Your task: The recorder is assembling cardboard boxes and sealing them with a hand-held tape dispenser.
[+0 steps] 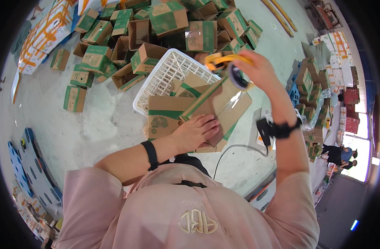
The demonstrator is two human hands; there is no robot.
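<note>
By white plastic basket [153,77]: tape disp. [224,61] gripped by R hand [258,70]; cardboard ctn. [230,103] steadied under unclenched L hand [197,133]; even pull advised.

Warehouse-type packing hall: cartons [169,20] lay heaped on the floor [111,137]; taped white boxes [53,35] and blue pallets [19,168] lined its left edge.

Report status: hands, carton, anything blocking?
Left hand on brown carton. Right hand gripping yellow tape dispenser near its far end. White basket close beyond; no obvious obstruction.
</note>
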